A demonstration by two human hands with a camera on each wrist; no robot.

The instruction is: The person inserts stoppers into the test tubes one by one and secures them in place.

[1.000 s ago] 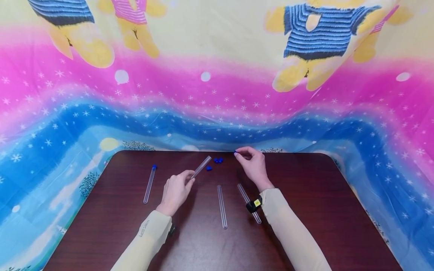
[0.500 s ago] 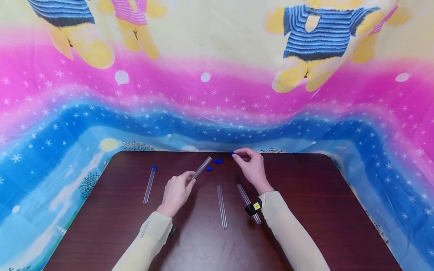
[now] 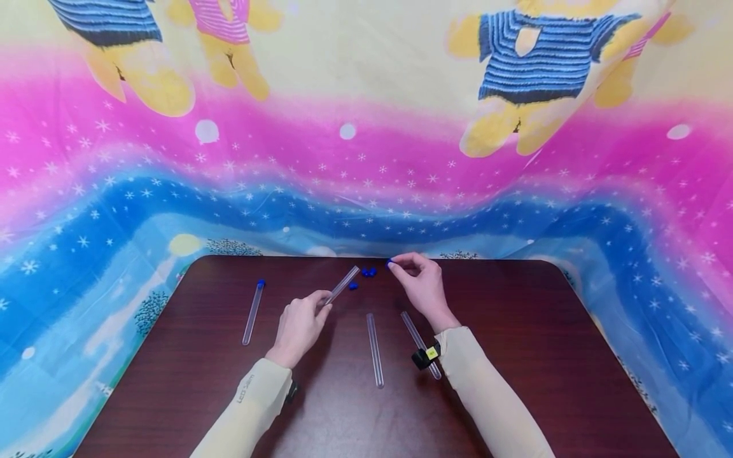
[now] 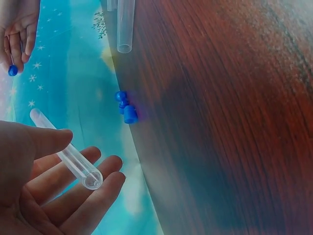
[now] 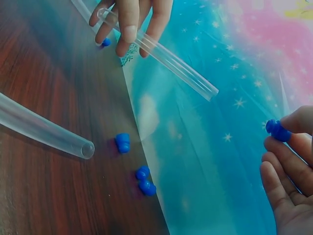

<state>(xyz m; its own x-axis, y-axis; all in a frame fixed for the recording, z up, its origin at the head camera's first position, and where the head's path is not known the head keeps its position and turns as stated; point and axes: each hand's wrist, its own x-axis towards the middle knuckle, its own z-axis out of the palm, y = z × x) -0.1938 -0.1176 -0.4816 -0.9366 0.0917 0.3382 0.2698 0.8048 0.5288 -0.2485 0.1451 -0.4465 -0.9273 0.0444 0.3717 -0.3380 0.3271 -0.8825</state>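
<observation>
My left hand [image 3: 299,326] pinches a clear test tube [image 3: 345,283] near its lower end, raised off the table with its open mouth pointing up and right. In the right wrist view that tube [image 5: 178,71] slants down toward my right hand [image 5: 293,171]. Thumb and fingertips of the right hand [image 3: 425,286] pinch a small blue stopper [image 5: 278,130], held apart from the tube's mouth. Between the hands, several blue stoppers [image 3: 353,285] lie at the far side of the table. Two more tubes, a middle one [image 3: 375,350] and a right one [image 3: 413,329], lie uncapped below my right hand.
On the left of the dark wooden table [image 3: 189,375] lies a tube [image 3: 252,315] with a blue stopper in its top end. A printed cloth [image 3: 366,165] hangs behind the table's far edge. The right wrist strap [image 3: 425,357] overlaps the right tube in the head view.
My right hand has moved slightly left and down with the blue stopper, closer to the held tube. The left hand and its tube have barely shifted.
</observation>
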